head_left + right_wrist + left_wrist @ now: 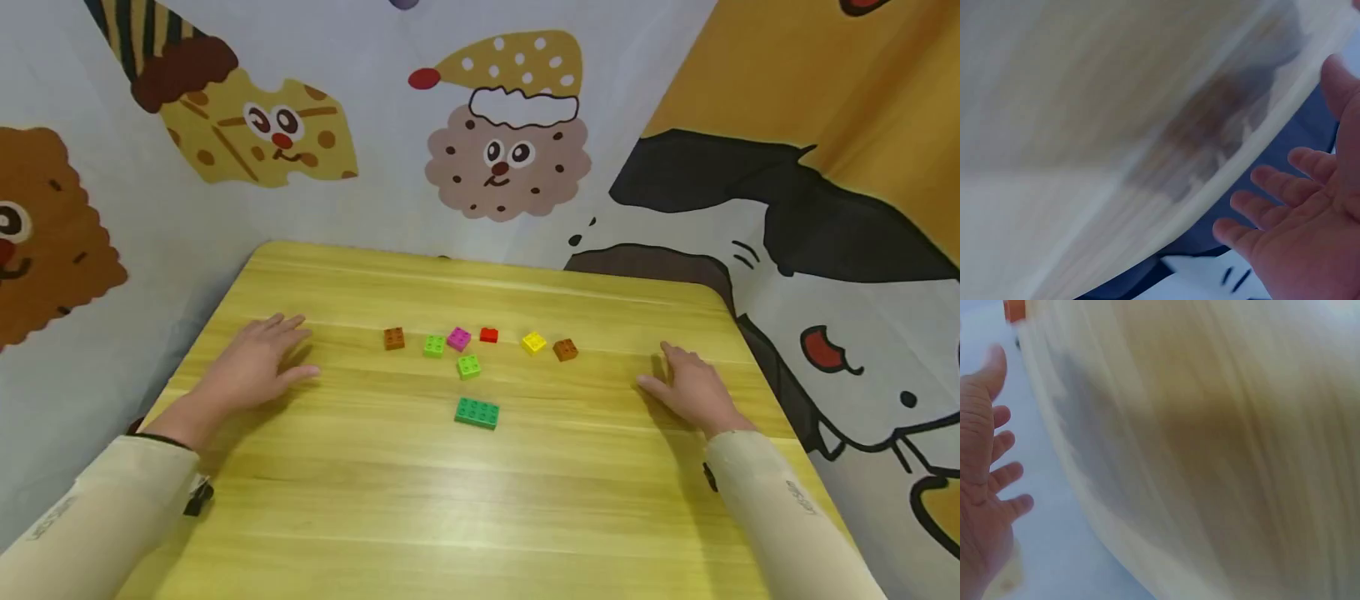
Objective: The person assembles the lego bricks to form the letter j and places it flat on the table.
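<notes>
My left hand [255, 364] hovers over the left side of the table with fingers spread, holding nothing. On the right side my right hand [692, 383] is likewise relaxed, its palm bare in the right wrist view. Between them lies a loose row of small toy bricks: a brown brick [393, 338], a lime brick [433, 347], a magenta brick [459, 338], a red brick [489, 335], a yellow brick [534, 342] and a second brown brick [566, 350]. Another lime brick [468, 367] sits nearer, and a longer green brick [477, 412] lies closest to me.
The wooden table [465, 508] has rounded far corners. A cloth backdrop [390, 217] with cartoon figures hangs right behind it and along both sides. Both wrists wear dark bands under light sleeves [780, 500].
</notes>
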The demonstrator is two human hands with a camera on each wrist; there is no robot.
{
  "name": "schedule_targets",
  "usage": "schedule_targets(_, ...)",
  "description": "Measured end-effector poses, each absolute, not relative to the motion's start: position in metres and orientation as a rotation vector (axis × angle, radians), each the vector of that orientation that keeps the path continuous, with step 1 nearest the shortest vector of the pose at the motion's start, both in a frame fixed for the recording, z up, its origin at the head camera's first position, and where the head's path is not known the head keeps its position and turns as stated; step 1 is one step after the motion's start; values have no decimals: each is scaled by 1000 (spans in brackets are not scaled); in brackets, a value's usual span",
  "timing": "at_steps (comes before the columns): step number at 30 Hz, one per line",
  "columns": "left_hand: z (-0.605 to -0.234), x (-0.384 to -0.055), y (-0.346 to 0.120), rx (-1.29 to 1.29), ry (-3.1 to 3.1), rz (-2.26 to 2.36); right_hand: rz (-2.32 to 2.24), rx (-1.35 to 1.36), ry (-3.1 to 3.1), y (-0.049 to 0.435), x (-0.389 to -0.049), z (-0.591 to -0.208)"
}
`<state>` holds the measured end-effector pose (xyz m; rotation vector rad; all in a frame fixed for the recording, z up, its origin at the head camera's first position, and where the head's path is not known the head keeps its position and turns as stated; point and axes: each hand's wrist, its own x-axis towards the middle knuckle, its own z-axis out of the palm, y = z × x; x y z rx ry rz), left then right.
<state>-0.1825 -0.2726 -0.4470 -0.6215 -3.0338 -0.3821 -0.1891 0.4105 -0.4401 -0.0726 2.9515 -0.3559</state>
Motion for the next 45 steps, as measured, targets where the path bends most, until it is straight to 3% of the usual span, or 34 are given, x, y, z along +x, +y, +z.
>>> schedule_targets(11, -430, -139, -135, -1330, -2780, -272, -460, -386, 2972, 316, -213, -430)
schedule_targets(16, -437, -129, -95, -1549, -2843, -248, -451, -507, 2999, 295, -224, -435)
schedule_targets(25, -452, -138, -71, -1572, -2928, -197, -356, -566, 3042, 286, -231, -449)
schedule_targets(30, -453, -147, -66, -1496, -2938, -189, -449, -574, 3026, 265, -215, -442)
schedule_targets(37, -451, -152, -67, -1469, -2968, -243, -704, -828, 2824, 215, -190, -430)
schedule_targets(45, -451, -152, -63, -1470, -2964, -233, -732, -944, 2759, 207, -183, -433)
